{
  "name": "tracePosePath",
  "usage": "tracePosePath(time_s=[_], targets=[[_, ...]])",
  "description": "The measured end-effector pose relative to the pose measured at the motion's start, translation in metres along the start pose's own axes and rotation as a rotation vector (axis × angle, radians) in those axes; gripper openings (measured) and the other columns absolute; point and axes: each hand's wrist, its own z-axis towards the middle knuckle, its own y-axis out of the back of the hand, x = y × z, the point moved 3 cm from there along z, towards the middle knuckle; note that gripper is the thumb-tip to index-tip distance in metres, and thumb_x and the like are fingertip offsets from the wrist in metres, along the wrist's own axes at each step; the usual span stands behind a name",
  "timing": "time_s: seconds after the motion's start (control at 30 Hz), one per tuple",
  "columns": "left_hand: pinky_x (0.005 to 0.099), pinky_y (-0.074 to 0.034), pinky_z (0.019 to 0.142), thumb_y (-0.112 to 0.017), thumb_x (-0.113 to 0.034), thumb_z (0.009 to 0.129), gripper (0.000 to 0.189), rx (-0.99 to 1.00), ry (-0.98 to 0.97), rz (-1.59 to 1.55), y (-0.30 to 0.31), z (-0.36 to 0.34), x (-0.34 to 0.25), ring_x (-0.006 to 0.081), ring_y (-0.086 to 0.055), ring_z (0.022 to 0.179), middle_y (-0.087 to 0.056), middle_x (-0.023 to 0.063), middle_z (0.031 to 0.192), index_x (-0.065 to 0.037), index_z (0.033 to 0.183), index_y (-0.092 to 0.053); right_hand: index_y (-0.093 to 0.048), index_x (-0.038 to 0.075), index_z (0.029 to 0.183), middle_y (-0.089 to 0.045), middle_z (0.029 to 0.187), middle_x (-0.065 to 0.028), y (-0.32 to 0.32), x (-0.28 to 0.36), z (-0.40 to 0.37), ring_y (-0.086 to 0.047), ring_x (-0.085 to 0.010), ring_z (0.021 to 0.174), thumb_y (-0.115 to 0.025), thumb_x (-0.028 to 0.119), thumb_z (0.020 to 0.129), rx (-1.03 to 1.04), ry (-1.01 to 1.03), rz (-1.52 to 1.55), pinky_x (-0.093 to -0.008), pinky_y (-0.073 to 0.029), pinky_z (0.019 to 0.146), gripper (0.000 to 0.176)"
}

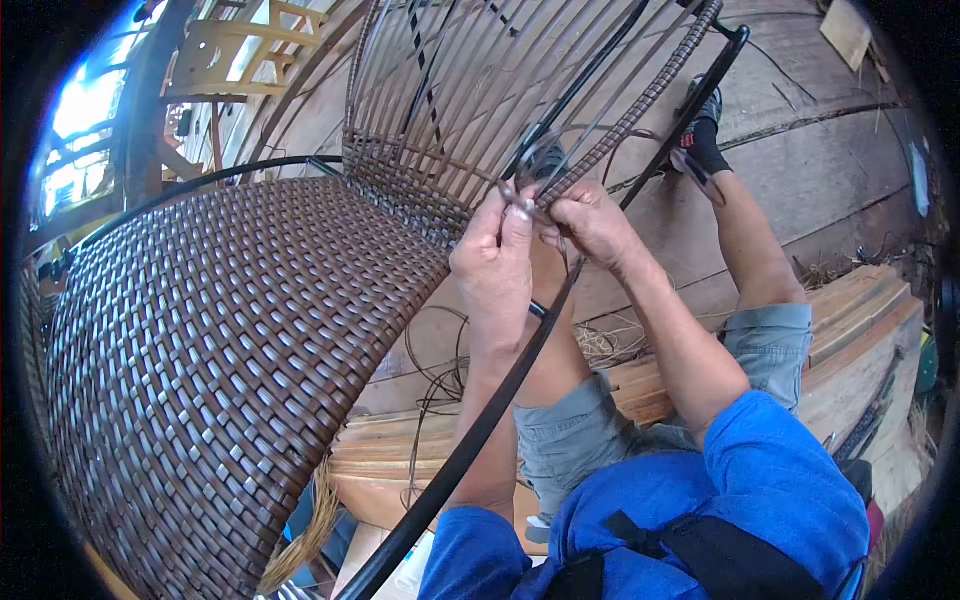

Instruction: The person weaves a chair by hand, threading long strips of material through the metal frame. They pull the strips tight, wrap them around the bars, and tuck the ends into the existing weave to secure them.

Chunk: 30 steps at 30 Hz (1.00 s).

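I can read no writing, label, brand or number anywhere here, on anything around me.

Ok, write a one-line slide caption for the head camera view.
Left hand and right hand pinch a wicker strip at the unfinished edge of a brown woven panel on a black frame.
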Motion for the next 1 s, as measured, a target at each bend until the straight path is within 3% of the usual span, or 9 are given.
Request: tracePosePath(time_s=[0.13,0.27,0.3,0.43,0.63,0.73,0.83,0.93,1.0], targets=[[0.0210,-0.044,0.063,-0.055,-0.011,0.088,0.014,0.110,0.102,-0.300,-0.002,-0.001,0.031,0.0093,-0.057,0.071,-0.060,0.0012,0.074,0.000,0.082,-0.060,-0.061,-0.002,0.099,-0.060,0.077,-0.0033,0.000,-0.004,0.004,-0.050,-0.0089,0.058,-0.048,0.003,0.082,0.038,-0.088,0.034,-0.0213,-0.041,0.051,0.022],[0.0358,-0.043,0.076,-0.061,-0.017,0.080,0.014,0.245,-0.449,0.783,0.028,-0.023,0.019,0.0252,-0.054,0.077,-0.054,0.0089,0.082,-0.003,0.083,-0.062,-0.058,-0.002,0.101,-0.061,0.083,-0.0053,-0.005,-0.012,-0.011,-0.057,-0.0129,0.065,-0.046,0.012,0.089,-0.045,-0.135,0.379,-0.0224,-0.046,0.056,0.023],[0.0376,-0.041,0.078,-0.062,-0.017,0.079,0.015,0.211,-0.510,0.809,0.031,-0.032,0.021,0.0262,-0.053,0.080,-0.053,0.0090,0.084,-0.003,0.083,-0.062,-0.058,-0.002,0.101,-0.061,0.084,-0.0056,-0.004,-0.018,-0.016,-0.058,-0.0136,0.067,-0.045,0.015,0.090,-0.048,-0.112,0.458,-0.0224,-0.047,0.057,0.024],[0.0406,-0.038,0.083,-0.063,-0.017,0.074,0.015,0.163,-0.571,0.888,0.038,-0.055,0.029,0.0276,-0.045,0.093,-0.050,0.0085,0.091,-0.002,0.079,-0.062,-0.059,0.005,0.090,-0.059,0.086,0.0012,-0.022,-0.049,-0.041,-0.053,-0.0067,0.070,-0.046,0.028,0.093,-0.048,-0.074,-0.093,-0.0200,-0.042,0.060,0.027],[0.0385,-0.042,0.079,-0.064,-0.011,0.073,0.014,0.324,-0.643,0.806,0.043,-0.050,0.022,0.0278,-0.050,0.089,-0.054,0.0080,0.092,-0.003,0.086,-0.063,-0.060,0.006,0.080,-0.051,0.068,0.0048,-0.041,-0.027,-0.033,-0.046,-0.0043,0.057,-0.057,0.026,0.088,-0.037,-0.113,-0.246,-0.0185,-0.036,0.049,0.022],[0.0336,-0.045,0.077,-0.061,-0.011,0.081,0.015,-0.009,-0.553,0.530,0.059,-0.070,0.042,0.0220,-0.054,0.087,-0.057,0.0067,0.096,-0.002,0.093,-0.062,-0.057,0.006,0.073,-0.048,0.063,0.0017,-0.027,-0.029,-0.035,-0.046,-0.0070,0.057,-0.054,0.020,0.090,0.101,-0.090,-0.588,-0.0233,-0.038,0.049,0.022],[0.0319,-0.045,0.083,-0.048,-0.012,0.090,0.020,-0.195,0.044,0.179,0.080,-0.076,0.120,0.0203,-0.056,0.097,-0.059,0.0083,0.101,-0.001,0.104,-0.058,-0.055,0.002,0.075,-0.047,0.061,-0.0015,0.006,-0.067,-0.034,-0.048,-0.0097,0.059,-0.054,0.013,0.088,0.134,-0.003,-1.010,-0.0267,-0.040,0.052,0.017],[0.0269,-0.045,0.076,-0.050,-0.018,0.091,0.024,-0.065,0.307,-0.197,0.060,-0.047,0.133,0.0121,-0.055,0.084,-0.061,0.0062,0.092,0.001,0.102,-0.060,-0.060,0.003,0.084,-0.057,0.069,-0.0082,0.013,-0.079,-0.018,-0.051,-0.0173,0.064,-0.051,0.007,0.086,0.079,-0.075,-0.658,-0.0311,-0.042,0.060,0.011],[0.0251,-0.044,0.073,-0.052,-0.021,0.090,0.026,0.004,0.296,-0.443,0.037,-0.026,0.129,0.0102,-0.055,0.080,-0.061,0.0051,0.088,0.001,0.099,-0.061,-0.064,0.005,0.087,-0.062,0.075,-0.0119,0.007,-0.069,-0.010,-0.057,-0.0210,0.072,-0.050,0.009,0.083,0.077,-0.115,-0.848,-0.0345,-0.043,0.066,0.016]])
